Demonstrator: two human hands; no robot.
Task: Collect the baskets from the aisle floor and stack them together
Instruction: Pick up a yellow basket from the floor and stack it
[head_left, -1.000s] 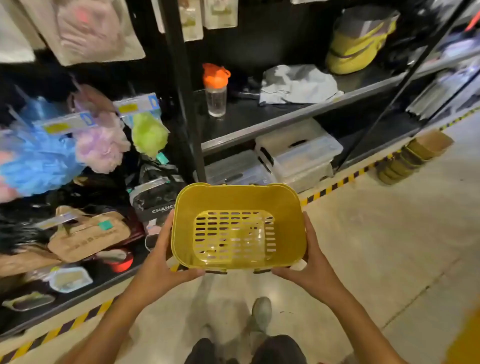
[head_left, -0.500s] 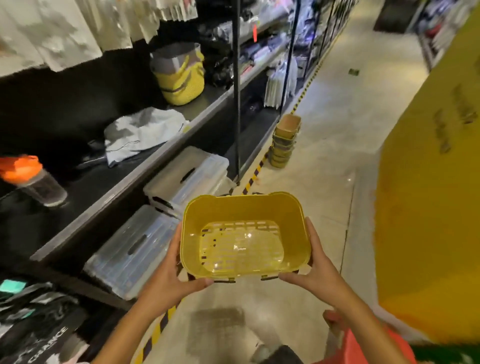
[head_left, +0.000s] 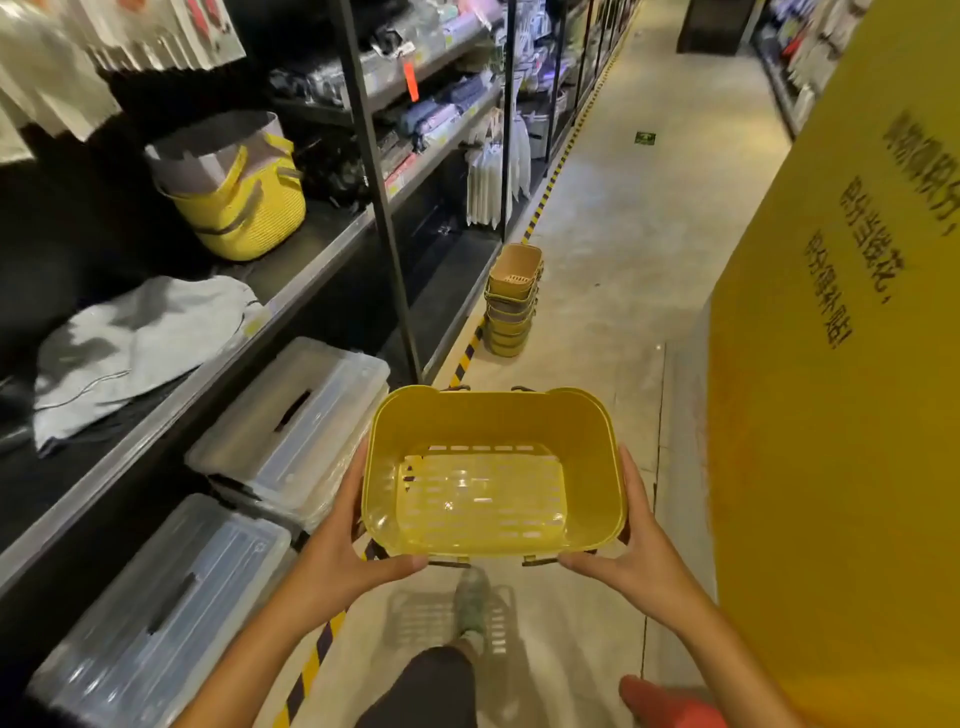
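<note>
Yellow basket (head_left: 493, 467) gripped at both ends: left hand (head_left: 332, 561) and right hand (head_left: 639, 556) curl fingers under, thumbs along the near rim.

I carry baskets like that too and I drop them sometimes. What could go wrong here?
1. Both hands, left hand and right hand, grip only the near corners of the yellow basket, so it might tip forward.
2. The stack of baskets on the floor ahead looks tall and leans a little; setting this one on top roughly could topple it.
3. A foot steps forward under the basket, partly hiding the floor.
</note>
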